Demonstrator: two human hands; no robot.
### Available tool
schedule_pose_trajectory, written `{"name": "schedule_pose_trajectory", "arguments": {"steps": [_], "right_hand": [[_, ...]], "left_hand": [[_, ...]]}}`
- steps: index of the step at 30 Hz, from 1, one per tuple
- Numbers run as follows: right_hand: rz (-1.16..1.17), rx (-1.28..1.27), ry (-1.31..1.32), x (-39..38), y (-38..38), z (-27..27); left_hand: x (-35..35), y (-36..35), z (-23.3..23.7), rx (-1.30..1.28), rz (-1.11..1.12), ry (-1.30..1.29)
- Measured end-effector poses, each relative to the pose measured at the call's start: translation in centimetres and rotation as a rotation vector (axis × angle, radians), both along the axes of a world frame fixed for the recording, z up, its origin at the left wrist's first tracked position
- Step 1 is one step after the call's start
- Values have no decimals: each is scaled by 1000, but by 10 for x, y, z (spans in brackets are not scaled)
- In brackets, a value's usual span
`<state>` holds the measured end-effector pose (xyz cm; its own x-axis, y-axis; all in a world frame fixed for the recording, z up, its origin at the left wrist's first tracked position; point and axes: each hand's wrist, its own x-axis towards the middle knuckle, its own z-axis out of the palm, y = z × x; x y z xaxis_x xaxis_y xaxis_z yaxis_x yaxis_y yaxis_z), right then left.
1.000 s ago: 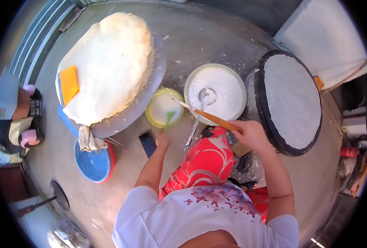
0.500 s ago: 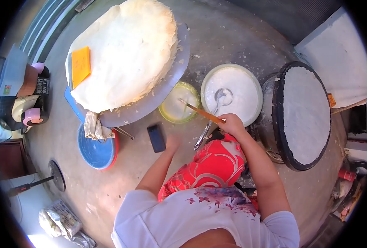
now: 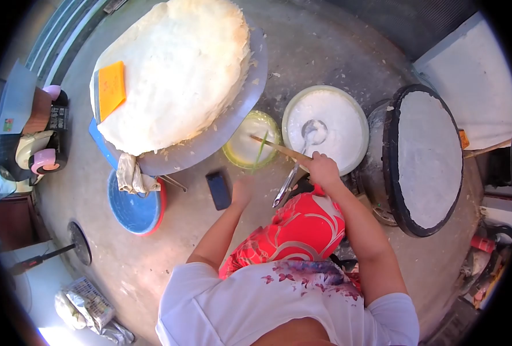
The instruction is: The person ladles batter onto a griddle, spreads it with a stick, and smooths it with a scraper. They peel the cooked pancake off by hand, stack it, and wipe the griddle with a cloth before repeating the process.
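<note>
My right hand (image 3: 323, 168) grips a flat wooden stick (image 3: 293, 154), whose far end lies over a yellow-green bowl (image 3: 228, 154) of whitish liquid. A thin green strip (image 3: 262, 149) crosses the stick above that bowl. Beside it stands a wide pale tub (image 3: 364, 130) of white batter, with a metal ladle (image 3: 286, 185) resting in it, handle toward me. My left hand (image 3: 243, 191) is smeared by motion near a dark phone (image 3: 218, 190) on the floor; its fingers cannot be made out. To the right, a round black-rimmed griddle (image 3: 429, 161) carries a thin white sheet.
A thick stack of thin white flatbreads (image 3: 175, 75) lies on a round board (image 3: 250, 98), with an orange scraper (image 3: 111, 91) on top. Below the board are a rag (image 3: 132, 176) and a blue basin (image 3: 130, 209). A dark disc with a handle (image 3: 79, 244) is at left.
The wooden stick has turned in my right hand, showing a broader side, and the green strip shows more clearly. My left hand has shifted slightly up. The view has moved a little.
</note>
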<state>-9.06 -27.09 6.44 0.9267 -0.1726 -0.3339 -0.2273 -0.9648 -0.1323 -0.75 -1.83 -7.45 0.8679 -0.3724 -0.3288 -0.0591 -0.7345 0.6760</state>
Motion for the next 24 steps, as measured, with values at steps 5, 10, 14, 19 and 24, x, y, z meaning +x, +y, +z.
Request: {"name": "schedule_pose_trajectory", "arguments": {"steps": [5, 10, 14, 19, 24], "right_hand": [[-109, 47, 22, -15, -4, 38], [-265, 50, -74, -53, -24, 55], [-229, 271, -5, -54, -20, 48], [-282, 244, 35, -27, -14, 35], [-142, 33, -102, -30, -14, 37]], "left_hand": [[34, 1, -31, 125, 138, 49], [38, -4, 8, 282, 172, 11], [30, -4, 36, 358, 93, -66], [7, 14, 52, 294, 85, -150], [-1, 19, 52, 221, 135, -58]]}}
